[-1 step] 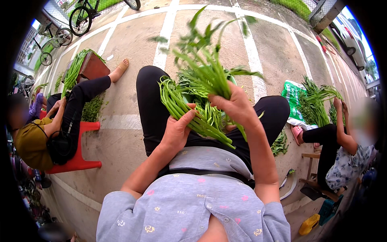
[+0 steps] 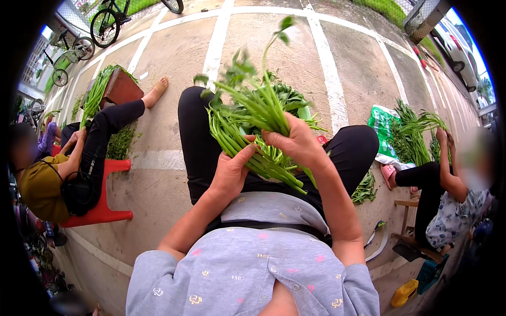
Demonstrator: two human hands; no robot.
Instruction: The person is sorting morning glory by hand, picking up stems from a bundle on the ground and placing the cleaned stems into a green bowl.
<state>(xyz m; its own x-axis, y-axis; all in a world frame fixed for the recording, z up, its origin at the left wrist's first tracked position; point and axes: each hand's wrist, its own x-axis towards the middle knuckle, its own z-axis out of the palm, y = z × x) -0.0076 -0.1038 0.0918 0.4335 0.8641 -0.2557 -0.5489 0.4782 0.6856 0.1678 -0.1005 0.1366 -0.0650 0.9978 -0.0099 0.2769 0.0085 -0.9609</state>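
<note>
Between my knees, my left hand is closed round a thick bunch of water spinach, its cut stem ends pointing down to the right. My right hand grips a smaller bunch of water spinach by the stems, just above and right of the left hand. Leafy tips of this bunch point up and away from me and are slightly blurred. More leafy greens lie behind both bunches. A pale green edge shows among them, mostly hidden.
At left, a seated person on a red plastic stool handles stems beside a brown box. At right, another person holds greens near a green-and-white sack. Loose leaves lie by my right knee. Bicycles stand far left.
My right hand has moved left and slightly toward me with its bunch, closer to my left hand. Its leafy tips have swung left. My left hand stays in place.
</note>
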